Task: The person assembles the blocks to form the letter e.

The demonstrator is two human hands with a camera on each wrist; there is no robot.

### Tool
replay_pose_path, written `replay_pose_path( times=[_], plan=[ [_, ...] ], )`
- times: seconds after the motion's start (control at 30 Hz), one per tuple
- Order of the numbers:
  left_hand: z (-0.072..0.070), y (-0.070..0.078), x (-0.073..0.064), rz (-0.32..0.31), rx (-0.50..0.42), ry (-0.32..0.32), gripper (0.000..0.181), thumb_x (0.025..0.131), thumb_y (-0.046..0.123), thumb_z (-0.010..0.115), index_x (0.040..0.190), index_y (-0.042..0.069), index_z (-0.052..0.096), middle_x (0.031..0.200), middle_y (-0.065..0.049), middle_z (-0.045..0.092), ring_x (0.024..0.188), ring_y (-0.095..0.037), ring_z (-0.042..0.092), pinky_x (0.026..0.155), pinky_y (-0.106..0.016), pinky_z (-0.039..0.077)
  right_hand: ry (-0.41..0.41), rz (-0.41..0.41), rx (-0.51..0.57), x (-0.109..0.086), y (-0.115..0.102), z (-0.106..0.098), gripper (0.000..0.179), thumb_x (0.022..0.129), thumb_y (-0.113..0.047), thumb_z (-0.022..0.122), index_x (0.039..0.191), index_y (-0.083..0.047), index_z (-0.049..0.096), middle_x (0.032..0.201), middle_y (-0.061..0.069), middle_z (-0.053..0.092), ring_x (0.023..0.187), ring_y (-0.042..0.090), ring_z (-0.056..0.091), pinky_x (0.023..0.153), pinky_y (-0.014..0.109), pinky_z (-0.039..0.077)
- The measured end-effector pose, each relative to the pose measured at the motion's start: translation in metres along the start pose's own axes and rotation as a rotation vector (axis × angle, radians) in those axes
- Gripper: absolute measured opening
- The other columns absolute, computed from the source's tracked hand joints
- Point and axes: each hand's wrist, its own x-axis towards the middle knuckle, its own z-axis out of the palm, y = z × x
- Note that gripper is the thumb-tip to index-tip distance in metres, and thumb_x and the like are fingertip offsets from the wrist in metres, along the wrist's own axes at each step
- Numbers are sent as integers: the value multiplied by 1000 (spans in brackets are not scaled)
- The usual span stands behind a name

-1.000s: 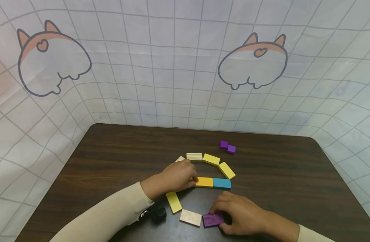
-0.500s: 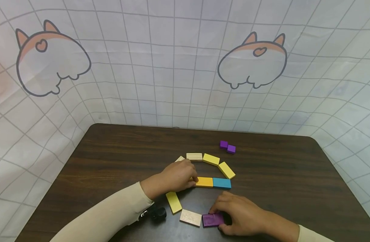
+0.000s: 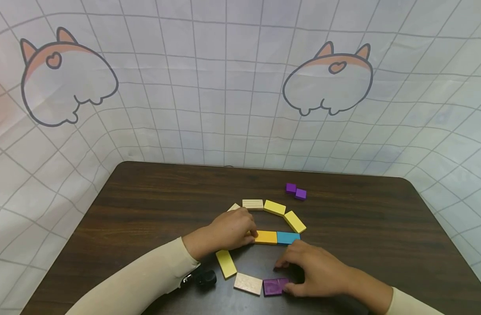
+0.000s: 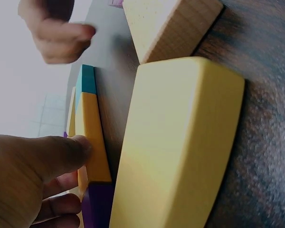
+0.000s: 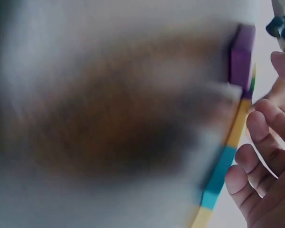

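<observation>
In the head view, my left hand [image 3: 232, 228] pinches an orange block [image 3: 266, 237] that lies end to end with a blue block [image 3: 286, 238]. The left wrist view shows the thumb on the orange block's side, and a dark purple block [image 4: 97, 204] adjoining its near end. My right hand [image 3: 317, 270] is over the table with fingers parted and loosely bent, thumb tip right at the edge of a purple block [image 3: 273, 287]. Left of that purple block are a pale wooden block [image 3: 247, 283] and a yellow block [image 3: 226, 263], continuing the curve.
Beyond the hands, a ribbed wooden block [image 3: 252, 204] and two yellow blocks [image 3: 274, 208] form the far arc. Two small purple cubes [image 3: 295, 191] lie behind them. A black wrist device [image 3: 206, 278] is under my left sleeve. A printed cloth [image 3: 209, 87] encloses the dark table [image 3: 154, 192].
My right hand has let go of the purple block, its fingers lifting off and shifting slightly away toward the blue block. The left hand has stayed in place on the orange block.
</observation>
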Motion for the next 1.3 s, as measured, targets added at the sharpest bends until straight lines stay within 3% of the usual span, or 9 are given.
replay_pose_path(
  times=[0.23,0.57,0.97,1.3],
  plan=[
    [1,-1,0,-14,-6,1,8,92,25,80,97,22,84,96,8,72,95,-13,60,80,-28,53,121,58,-57,8,23,-18,32,86,-39,82,113,-26,71,106,-19,61,98,6,55,78,30,53],
    [0,1,-1,-24,-3,-8,9,92,26,79,98,22,84,97,8,72,95,-13,61,79,-28,53,212,211,-132,19,63,-46,36,86,-32,84,116,-15,73,105,-7,65,101,15,58,82,41,55],
    [0,1,-1,-17,-8,-10,9,92,26,79,98,21,83,96,8,71,95,-13,60,78,-27,52,258,315,-105,31,101,-62,44,91,-32,79,127,-9,69,119,6,67,115,30,57,89,55,52],
    [1,1,-2,-12,5,-9,10,93,27,78,99,22,83,96,9,72,93,-12,59,78,-27,51,242,384,-123,45,124,-66,47,93,-34,76,130,-6,67,124,13,66,121,38,54,97,59,47]
  ],
)
